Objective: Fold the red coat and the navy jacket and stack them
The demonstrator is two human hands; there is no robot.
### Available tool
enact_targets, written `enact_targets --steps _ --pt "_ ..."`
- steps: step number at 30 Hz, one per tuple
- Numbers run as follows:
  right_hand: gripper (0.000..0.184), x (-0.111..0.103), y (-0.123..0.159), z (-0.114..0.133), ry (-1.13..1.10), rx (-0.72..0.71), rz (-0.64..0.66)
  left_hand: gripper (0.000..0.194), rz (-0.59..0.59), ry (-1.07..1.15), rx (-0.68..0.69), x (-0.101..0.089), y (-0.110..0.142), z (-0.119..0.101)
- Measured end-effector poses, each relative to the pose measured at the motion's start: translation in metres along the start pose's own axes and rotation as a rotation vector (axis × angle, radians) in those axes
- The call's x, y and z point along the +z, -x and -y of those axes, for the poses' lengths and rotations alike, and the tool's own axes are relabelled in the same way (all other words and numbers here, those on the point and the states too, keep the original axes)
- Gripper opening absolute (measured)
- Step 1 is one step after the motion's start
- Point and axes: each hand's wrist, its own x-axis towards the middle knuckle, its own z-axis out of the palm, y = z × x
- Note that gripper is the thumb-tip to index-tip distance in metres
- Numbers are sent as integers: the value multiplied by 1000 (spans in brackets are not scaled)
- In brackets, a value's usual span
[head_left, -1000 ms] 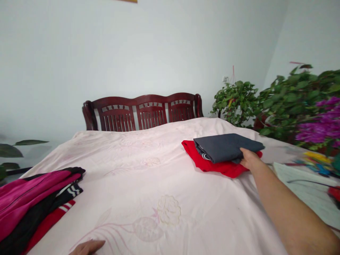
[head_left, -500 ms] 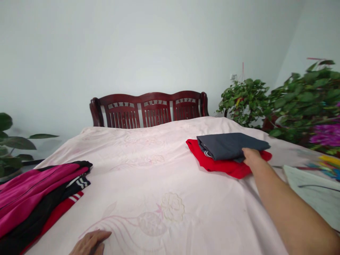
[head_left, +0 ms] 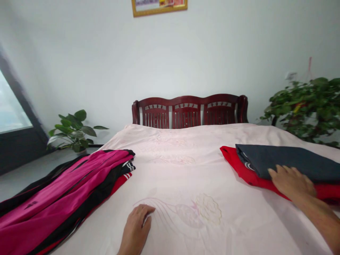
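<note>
My right hand (head_left: 292, 180) lies with its fingers spread over the front edge of a folded dark grey garment (head_left: 287, 159). That garment rests on a folded red garment (head_left: 244, 175) at the right of the bed. Low in the middle, my left hand (head_left: 138, 223) hovers over or rests on the pale pink sheet (head_left: 180, 184), holding nothing, thumb and fingers apart. Whether it touches the sheet I cannot tell. To its left lie stacked track jackets, a magenta and black one (head_left: 71, 187) on top, with red and dark striped cuffs (head_left: 129, 171) showing underneath.
A dark red wooden bench back (head_left: 186, 109) stands against the wall behind the sheet. Leafy potted plants stand at the left (head_left: 74, 131) and right (head_left: 305, 106). A gold picture frame (head_left: 159, 13) hangs above, and a dark door frame (head_left: 21, 106) is at far left.
The view has swung left, bringing more of the jackets into sight. My right hand has gone from gripping the grey garment's edge to lying spread on it. My left hand shows more fully.
</note>
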Motion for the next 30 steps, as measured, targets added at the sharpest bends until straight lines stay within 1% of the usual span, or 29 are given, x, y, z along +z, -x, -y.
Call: enact_targets --steps 1,3,4,5,6,7,9,10,12,14,16,19,21,23,25,26,27,30 --pt "42 4 7 10 67 -36 14 28 -30 47 -14 1 1 0" --pt "50 11 34 40 129 -180 51 32 -99 149 -37 0 1 3" --pt "54 16 54 57 99 -278 71 35 -126 184 -42 -4 1 7" --pt "55 20 77 74 56 -355 123 38 -146 194 -43 -10 0 13" --pt "54 25 101 90 27 -390 174 39 -160 172 -40 -20 0 20" --pt "53 31 125 103 0 -416 227 41 -174 119 -33 -33 0 29" --pt "55 40 167 122 -14 -421 299 43 -209 -49 -12 -69 1 48" --pt "56 43 183 127 -15 -427 326 43 -230 -153 0 -91 4 58" --pt "56 48 200 132 -5 -444 353 41 -255 -390 13 -136 13 75" --pt "55 49 204 133 6 -478 352 41 -272 -651 -8 -177 29 88" --pt "53 49 200 133 16 -509 334 43 -266 -898 -89 -211 49 99" --pt "52 46 195 136 28 -546 312 52 -229 -1185 -278 -247 81 117" --pt "50 44 195 138 27 -557 310 59 -173 -1251 -332 -265 98 130" --pt "46 41 195 141 5 -566 319 60 -118 -1186 -325 -281 110 142" --pt "43 39 195 143 -29 -571 329 53 -105 -1061 -298 -293 113 153" --pt "42 37 195 145 -46 -572 337 49 -128 -988 -279 -298 111 156" --pt "42 36 195 146 -61 -564 343 46 -177 -901 -266 -302 107 159" --pt "40 31 195 150 -105 -507 353 38 -370 -614 -270 -309 82 155"
